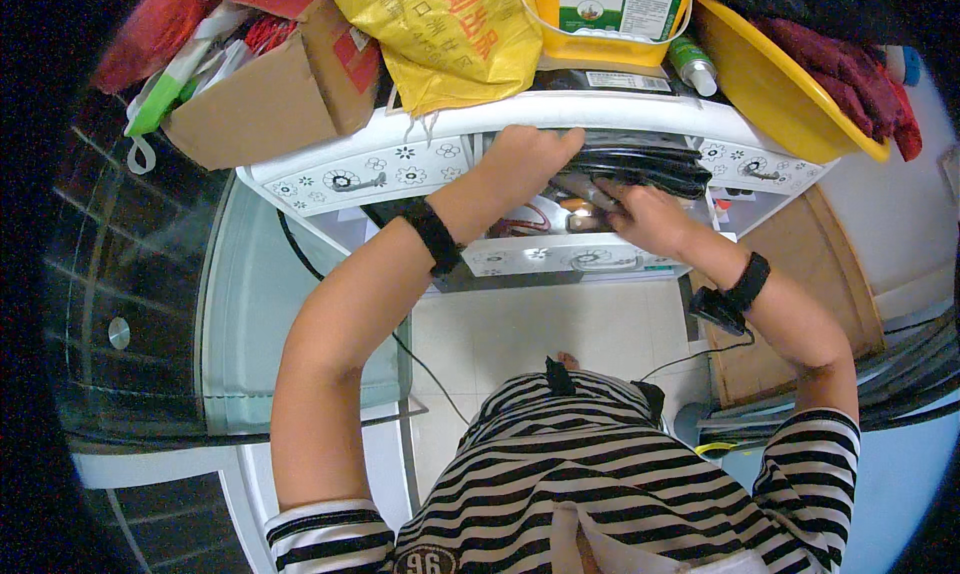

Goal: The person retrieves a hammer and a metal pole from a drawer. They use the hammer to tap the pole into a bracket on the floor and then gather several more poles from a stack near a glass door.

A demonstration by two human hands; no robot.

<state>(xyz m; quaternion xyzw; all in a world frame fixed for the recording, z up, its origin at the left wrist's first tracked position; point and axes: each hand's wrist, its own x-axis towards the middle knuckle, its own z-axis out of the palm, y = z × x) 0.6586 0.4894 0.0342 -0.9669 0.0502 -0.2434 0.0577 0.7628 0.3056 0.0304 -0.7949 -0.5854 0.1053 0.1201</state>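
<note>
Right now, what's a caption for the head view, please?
Left grip by a black bundle, right grip at an open flower-patterned drawer.

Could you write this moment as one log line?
left hand: by glossy black bundle | right hand: at open white flower-patterned drawer

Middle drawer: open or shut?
Open: the drawer stands out from the white cabinet, and its contents show beside the right hand.

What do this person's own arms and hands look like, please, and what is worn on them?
The left hand and right hand wear no gloves. A black band circles the left wrist; another black band is on the right, with a small dark device beside it and a thin dark cable. The short sleeves have black and white stripes.
</note>
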